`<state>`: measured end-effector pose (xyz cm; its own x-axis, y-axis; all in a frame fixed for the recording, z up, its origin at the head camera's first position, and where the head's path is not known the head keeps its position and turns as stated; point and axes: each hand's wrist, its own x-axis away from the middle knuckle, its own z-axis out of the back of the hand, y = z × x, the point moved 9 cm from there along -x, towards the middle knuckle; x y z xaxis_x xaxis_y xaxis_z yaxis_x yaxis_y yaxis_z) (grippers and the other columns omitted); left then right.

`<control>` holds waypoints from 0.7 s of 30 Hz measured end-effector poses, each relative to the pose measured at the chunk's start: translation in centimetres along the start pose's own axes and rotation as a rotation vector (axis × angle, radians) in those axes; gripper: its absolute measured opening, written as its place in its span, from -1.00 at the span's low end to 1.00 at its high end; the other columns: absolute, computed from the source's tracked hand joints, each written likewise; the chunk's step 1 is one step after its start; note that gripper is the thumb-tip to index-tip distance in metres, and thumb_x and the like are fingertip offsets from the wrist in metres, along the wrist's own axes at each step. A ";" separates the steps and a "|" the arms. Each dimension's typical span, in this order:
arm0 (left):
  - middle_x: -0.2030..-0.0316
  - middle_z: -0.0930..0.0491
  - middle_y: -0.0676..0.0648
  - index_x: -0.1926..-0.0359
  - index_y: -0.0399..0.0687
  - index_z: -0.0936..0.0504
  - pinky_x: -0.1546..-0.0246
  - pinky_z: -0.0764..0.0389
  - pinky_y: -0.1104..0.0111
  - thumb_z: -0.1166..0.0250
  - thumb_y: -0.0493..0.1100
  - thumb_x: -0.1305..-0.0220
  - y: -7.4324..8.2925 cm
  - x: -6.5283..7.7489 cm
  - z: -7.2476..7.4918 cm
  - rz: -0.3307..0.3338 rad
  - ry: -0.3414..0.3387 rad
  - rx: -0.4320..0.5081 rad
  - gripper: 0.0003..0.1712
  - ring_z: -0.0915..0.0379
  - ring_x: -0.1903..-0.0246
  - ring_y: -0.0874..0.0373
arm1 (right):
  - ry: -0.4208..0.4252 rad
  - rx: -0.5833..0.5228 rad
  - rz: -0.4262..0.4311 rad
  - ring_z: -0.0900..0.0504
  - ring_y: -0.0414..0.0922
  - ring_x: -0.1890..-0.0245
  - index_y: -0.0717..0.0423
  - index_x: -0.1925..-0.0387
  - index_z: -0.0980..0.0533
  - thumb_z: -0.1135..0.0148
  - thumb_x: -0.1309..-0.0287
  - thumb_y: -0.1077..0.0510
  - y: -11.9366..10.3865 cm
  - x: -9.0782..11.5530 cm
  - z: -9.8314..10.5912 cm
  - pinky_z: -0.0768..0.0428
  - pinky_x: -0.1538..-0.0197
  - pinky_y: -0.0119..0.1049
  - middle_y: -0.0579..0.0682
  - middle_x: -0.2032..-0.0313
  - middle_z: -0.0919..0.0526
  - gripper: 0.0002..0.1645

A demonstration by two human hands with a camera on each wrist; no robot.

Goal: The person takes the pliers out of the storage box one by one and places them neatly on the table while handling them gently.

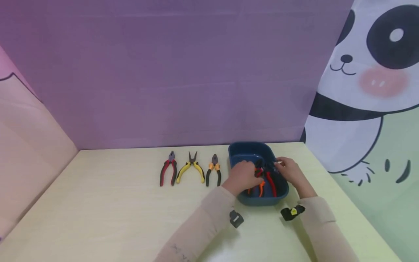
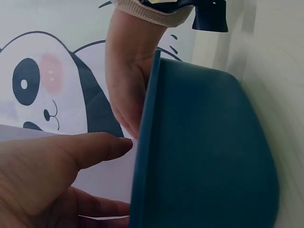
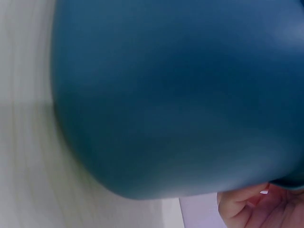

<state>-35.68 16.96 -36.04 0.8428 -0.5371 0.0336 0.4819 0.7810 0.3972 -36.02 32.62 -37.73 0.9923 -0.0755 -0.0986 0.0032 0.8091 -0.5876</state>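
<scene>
A dark blue plastic bin (image 1: 262, 201) stands on the table with several pliers inside, among them red-handled pliers (image 1: 271, 183) and orange-handled pliers (image 1: 262, 189). My left hand (image 1: 243, 177) reaches over its left side, above these pliers. In the left wrist view, the left thumb (image 2: 102, 148) is straight and apart from the fingers, whose tips the bin's wall hides. My right hand (image 1: 290, 173) holds the bin's right rim; in the right wrist view, part of that hand (image 3: 259, 209) shows at the rim, below the bin's wall (image 3: 166, 109).
Left of the bin, three pliers lie in a row, jaws away from me: red-and-black pliers (image 1: 174, 171), yellow-handled pliers (image 1: 184, 171) and orange-and-black pliers (image 1: 210, 174). A purple wall (image 1: 183, 80) rises behind the pale table (image 1: 114, 203); a panda-printed wall (image 1: 347, 145) stands at the right.
</scene>
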 end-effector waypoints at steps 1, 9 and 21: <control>0.66 -0.46 0.08 0.66 0.01 -0.49 0.51 -0.38 0.40 -0.35 0.16 -0.09 0.1 -0.1 -0.1 0.003 -0.004 -0.003 -0.58 -0.36 0.53 0.21 | -0.002 0.001 -0.001 -0.58 0.22 0.22 0.55 -0.03 -0.37 0.01 -0.29 0.22 0.0 0.0 0.0 -0.54 0.19 0.01 0.45 0.16 -0.56 -0.56; 0.39 -0.54 0.02 0.55 0.00 -0.57 0.34 -0.47 0.34 -0.36 0.18 -0.06 0.8 -0.4 -0.7 0.070 -0.018 -0.083 -0.62 -0.42 0.32 0.14 | -0.016 0.004 -0.011 -0.57 0.26 0.19 0.56 -0.03 -0.36 0.02 -0.31 0.20 -0.1 0.0 0.2 -0.54 0.18 0.04 0.47 0.15 -0.55 -0.55; 0.15 -0.53 -0.04 0.10 -0.06 -0.61 0.25 -0.51 0.33 -0.36 0.27 -0.01 2.8 -1.3 -2.4 0.074 -0.019 -0.186 -0.41 -0.39 0.13 0.10 | 0.004 0.011 0.001 -0.58 0.26 0.21 0.55 0.00 -0.38 0.01 -0.28 0.23 -0.1 0.1 0.5 -0.53 0.17 0.05 0.45 0.19 -0.57 -0.58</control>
<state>-34.86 20.61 -37.14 0.8738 -0.4806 0.0743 0.4562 0.8630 0.2170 -35.91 32.81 -37.29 0.9918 -0.0764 -0.1024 0.0031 0.8157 -0.5785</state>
